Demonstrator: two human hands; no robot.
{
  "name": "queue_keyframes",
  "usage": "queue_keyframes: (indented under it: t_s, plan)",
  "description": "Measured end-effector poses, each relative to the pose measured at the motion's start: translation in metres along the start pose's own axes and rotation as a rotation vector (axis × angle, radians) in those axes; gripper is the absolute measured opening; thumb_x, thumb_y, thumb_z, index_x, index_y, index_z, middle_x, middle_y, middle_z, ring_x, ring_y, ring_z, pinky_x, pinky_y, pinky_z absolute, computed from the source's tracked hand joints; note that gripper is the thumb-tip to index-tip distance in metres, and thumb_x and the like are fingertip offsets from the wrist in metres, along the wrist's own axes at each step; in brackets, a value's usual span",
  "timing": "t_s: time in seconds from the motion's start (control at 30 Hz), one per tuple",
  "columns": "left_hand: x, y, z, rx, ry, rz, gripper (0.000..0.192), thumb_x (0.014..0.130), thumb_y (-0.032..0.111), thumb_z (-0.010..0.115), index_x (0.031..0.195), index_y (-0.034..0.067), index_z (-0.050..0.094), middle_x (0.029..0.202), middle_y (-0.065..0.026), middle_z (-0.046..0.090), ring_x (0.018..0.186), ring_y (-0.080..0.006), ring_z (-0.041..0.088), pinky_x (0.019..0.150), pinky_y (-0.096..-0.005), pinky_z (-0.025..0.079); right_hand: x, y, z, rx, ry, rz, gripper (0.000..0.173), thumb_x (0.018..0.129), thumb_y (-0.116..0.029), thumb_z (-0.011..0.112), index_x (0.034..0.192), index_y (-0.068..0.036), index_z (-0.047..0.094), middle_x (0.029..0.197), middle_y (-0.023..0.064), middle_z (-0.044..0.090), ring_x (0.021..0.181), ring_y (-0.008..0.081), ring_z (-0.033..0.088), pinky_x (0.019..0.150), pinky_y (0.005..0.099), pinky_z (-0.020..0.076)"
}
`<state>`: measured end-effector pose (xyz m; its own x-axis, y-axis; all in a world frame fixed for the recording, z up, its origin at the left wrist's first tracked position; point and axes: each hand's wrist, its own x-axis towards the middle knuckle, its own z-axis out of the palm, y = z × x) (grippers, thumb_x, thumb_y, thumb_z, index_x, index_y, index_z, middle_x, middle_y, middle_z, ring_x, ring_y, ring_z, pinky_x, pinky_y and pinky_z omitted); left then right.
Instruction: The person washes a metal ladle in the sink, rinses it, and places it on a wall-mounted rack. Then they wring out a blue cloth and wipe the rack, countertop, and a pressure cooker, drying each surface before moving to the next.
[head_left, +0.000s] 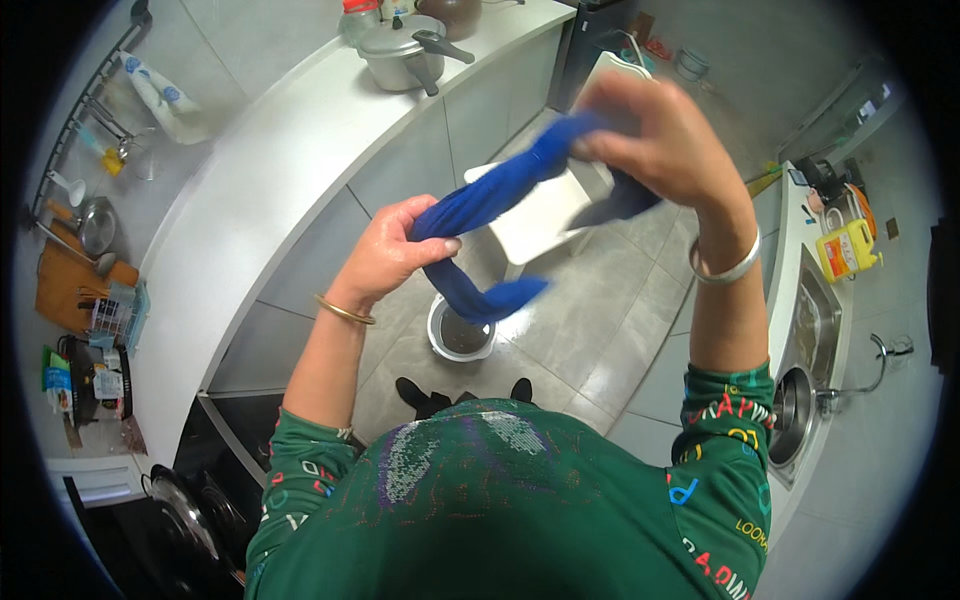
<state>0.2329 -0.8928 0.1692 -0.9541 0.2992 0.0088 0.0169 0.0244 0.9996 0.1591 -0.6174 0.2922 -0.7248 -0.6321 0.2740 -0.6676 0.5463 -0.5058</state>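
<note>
A blue cloth (491, 191), twisted into a rope, is stretched between my two hands above the floor. My left hand (397, 247) grips it with the thumb across the front, and one loose end hangs below that hand. Higher up and to the right, my right hand (652, 139) holds the other part; motion blurs its fingers. A darker, blurred length of the cloth dangles under the right hand. Below the loose end stands a white bucket (437, 341) holding dark, murky water. Behind the cloth is a white stool (536, 225), partly covered by it.
A white counter (300, 127) curves along the left, bearing a pressure cooker (394, 60). To the right, another counter holds a steel sink (814, 315), a faucet (874, 375) and a yellow jug (846, 251). Pans (184, 517) sit at lower left. Tiled floor (562, 315) lies below.
</note>
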Motion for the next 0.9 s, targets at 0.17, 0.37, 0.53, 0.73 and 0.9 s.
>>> queue_keyframes:
  t_s: [0.17, 0.37, 0.53, 0.73, 0.9]
  plan:
    - [0.021, 0.001, 0.051, 0.012, 0.139, -0.066, 0.019, 0.079, 0.012, 0.069, 0.094, 0.003, 0.062, 0.083, -0.0006, 0.061, 0.076, -0.0073, 0.055, 0.068, -0.0235, 0.045, -0.059, 0.046, 0.034, 0.051, 0.069, 0.025, 0.069, 0.067, -0.025, 0.079, 0.129, -0.01, 0.052, 0.113, 0.0124, 0.061, 0.098, 0.0259, 0.059, 0.084, 0.0373, 0.0498]
    - [0.036, 0.005, 0.081, 0.695, 0.209, -0.046, 0.03, 0.077, 0.006, 0.065, 0.104, 0.0, 0.053, 0.087, -0.0055, 0.059, 0.078, -0.0114, 0.056, 0.071, -0.0268, 0.048, -0.068, 0.024, 0.107, 0.215, 0.072, 0.024, 0.095, 0.062, -0.027, 0.084, 0.141, -0.008, 0.035, 0.124, 0.0206, 0.054, 0.097, 0.0327, 0.06, 0.083, 0.0372, 0.0512]
    - [0.023, 0.007, 0.066, -0.201, 0.338, -0.136, 0.052, 0.081, 0.002, 0.065, 0.126, 0.002, 0.038, 0.096, -0.0103, 0.06, 0.083, -0.0158, 0.06, 0.073, -0.0285, 0.051, -0.057, 0.006, 0.151, 0.143, 0.089, 0.099, 0.092, 0.066, -0.028, 0.08, 0.135, 0.003, 0.029, 0.093, 0.0236, 0.063, 0.083, 0.0404, 0.064, 0.069, 0.0425, 0.0524]
    - [-0.01, 0.012, 0.036, -0.01, 0.292, -0.144, 0.066, 0.081, 0.02, 0.073, 0.133, 0.001, 0.038, 0.105, -0.0113, 0.059, 0.088, -0.0134, 0.058, 0.078, -0.0282, 0.048, -0.027, -0.008, 0.151, 0.086, 0.193, 0.012, 0.048, 0.069, -0.01, 0.065, 0.115, -0.003, 0.054, 0.093, 0.0186, 0.065, 0.085, 0.0364, 0.063, 0.074, 0.0427, 0.051]
    - [-0.024, 0.0, 0.03, 0.472, 0.24, 0.236, 0.085, 0.071, 0.03, 0.08, 0.14, 0.008, 0.036, 0.127, -0.0133, 0.055, 0.119, -0.0199, 0.051, 0.103, -0.0362, 0.039, -0.013, -0.019, 0.097, 0.111, 0.038, 0.071, 0.032, 0.069, -0.011, 0.061, 0.1, -0.004, 0.065, 0.091, 0.0194, 0.065, 0.084, 0.034, 0.064, 0.077, 0.0379, 0.0514]
